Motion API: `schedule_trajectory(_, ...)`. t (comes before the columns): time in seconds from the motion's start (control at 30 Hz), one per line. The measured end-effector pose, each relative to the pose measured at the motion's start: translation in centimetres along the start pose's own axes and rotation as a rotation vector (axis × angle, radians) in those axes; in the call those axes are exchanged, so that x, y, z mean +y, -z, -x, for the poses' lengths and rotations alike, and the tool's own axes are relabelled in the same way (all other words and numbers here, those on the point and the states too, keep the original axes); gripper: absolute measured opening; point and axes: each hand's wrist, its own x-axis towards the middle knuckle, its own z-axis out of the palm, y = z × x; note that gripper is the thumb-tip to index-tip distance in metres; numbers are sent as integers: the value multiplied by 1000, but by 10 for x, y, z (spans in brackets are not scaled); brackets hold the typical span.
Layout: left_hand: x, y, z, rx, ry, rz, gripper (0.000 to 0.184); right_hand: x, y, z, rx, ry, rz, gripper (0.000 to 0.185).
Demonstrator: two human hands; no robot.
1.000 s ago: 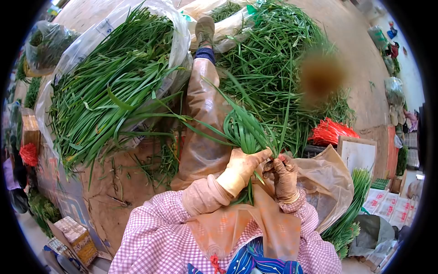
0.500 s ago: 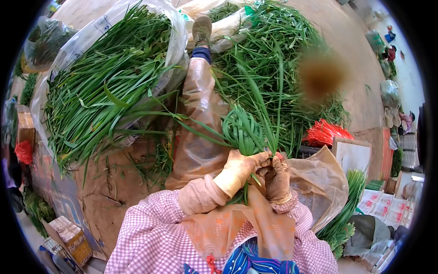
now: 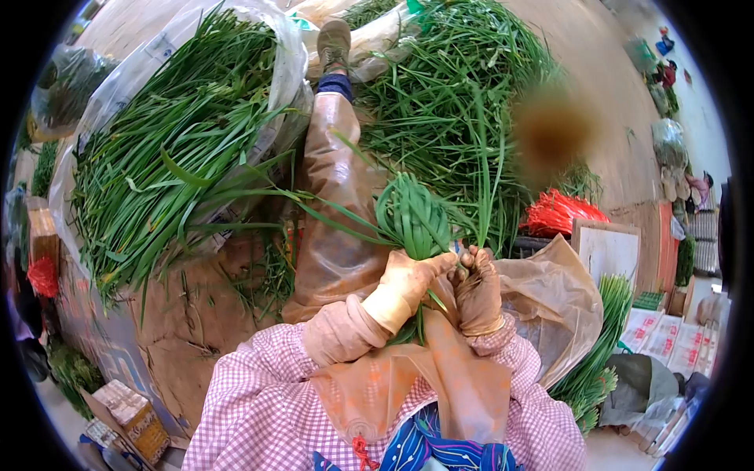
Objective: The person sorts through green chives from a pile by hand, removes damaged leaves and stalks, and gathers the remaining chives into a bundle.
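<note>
My left hand [image 3: 412,282], in a pale glove, is closed around a bunch of long flat green leaves [image 3: 412,216]. The bunch's upper part is bent over into a rounded head, and its lower ends come out below the glove over my apron. Close beside it, my right hand [image 3: 477,294], in a brown glove, has its fingers pinched together at the bunch's right side. Slender upright leaves [image 3: 484,173] rise from its fingertips; the exact grip is partly hidden. One loose leaf [image 3: 338,218] trails left from the bunch.
An open plastic bag [image 3: 290,59] full of long leaves lies left of my outstretched leg [image 3: 330,196]. A big loose pile of leaves [image 3: 455,94] spreads to its right. Red ties [image 3: 561,213] sit beside a white-faced board [image 3: 605,255]. Bundled greens [image 3: 589,365] stand at lower right.
The blurred leaves above the bunch are gone from there; upright leaves now stand farther right, over my right hand. Both hands stay close together. The view has shifted slightly.
</note>
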Motion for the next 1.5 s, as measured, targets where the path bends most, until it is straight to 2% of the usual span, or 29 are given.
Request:
schedule_trajectory(0.1,-9,6,-8,56,-3,-58,16,-7,35,-24,-75,17,-27,19)
schedule_trajectory(0.17,0,4,-6,166,88,-68,20,-19,31,-22,-12,105,-7,20)
schedule_trajectory(0.23,9,1,-3,168,199,40,23,-34,26,-16,-15,217,170,22)
schedule_trajectory(0.3,15,3,-2,178,261,51,22,-40,29,-13,1,255,92,19)
schedule_trajectory(0.37,11,7,-4,107,252,43,16,-43,29,-8,-76,255,117,18)
schedule_trajectory(0.43,9,8,-5,75,277,45,12,-44,30,-4,-55,271,128,16)
schedule_trajectory(0.5,12,9,-5,63,301,43,11,-51,27,1,33,375,270,15)
schedule_trajectory(0.57,16,7,-3,96,309,-10,11,-60,35,-3,63,453,269,14)
schedule_trajectory(0.63,20,3,-1,103,254,-42,13,-80,43,-1,144,622,273,12)
schedule_trajectory(0.7,18,15,-5,148,268,-1,23,-118,50,8,334,860,275,10)
schedule_trajectory(0.73,16,29,-10,27,236,14,24,-145,68,16,307,878,187,11)
schedule_trajectory(0.77,19,32,-11,40,246,-16,20,-175,91,27,279,897,99,12)
schedule_trajectory(0.83,26,44,-11,9,320,36,19,-232,123,54,359,1169,122,13)
schedule_trajectory(0.9,32,48,-9,0,378,78,18,-307,176,95,551,1369,273,15)
schedule_trajectory(0.97,35,55,-8,-5,427,76,18,-356,186,147,768,1551,528,19)
schedule_trajectory(1.0,35,59,-9,-12,442,85,18,-368,180,165,779,1548,530,19)
schedule_trajectory(1.03,35,61,-10,-22,458,95,18,-378,173,181,971,1623,1010,21)
schedule_trajectory(1.07,36,63,-11,-32,464,75,18,-386,173,187,1140,1632,1516,23)
schedule_trajectory(1.1,35,63,-12,-32,467,75,18,-391,182,183,1142,1630,1519,23)
schedule_trajectory(1.17,36,62,-16,-46,481,111,18,-397,209,162,1029,1161,1806,22)
schedule_trajectory(1.23,42,55,-18,-32,475,91,18,-376,195,115,1029,521,2322,23)
schedule_trajectory(1.3,45,53,-19,-10,467,76,17,-359,179,61,826,276,2343,25)
schedule_trajectory(1.37,50,53,-19,4,460,58,17,-348,141,4,693,522,2252,28)
schedule_trajectory(1.43,53,53,-22,27,494,33,17,-333,83,-49,417,804,1876,31)
schedule_trajectory(1.47,53,57,-25,-3,502,24,16,-335,67,-83,290,755,1890,32)
schedule_trajectory(1.5,55,53,-28,11,502,-8,18,-328,50,-119,225,667,1730,29)
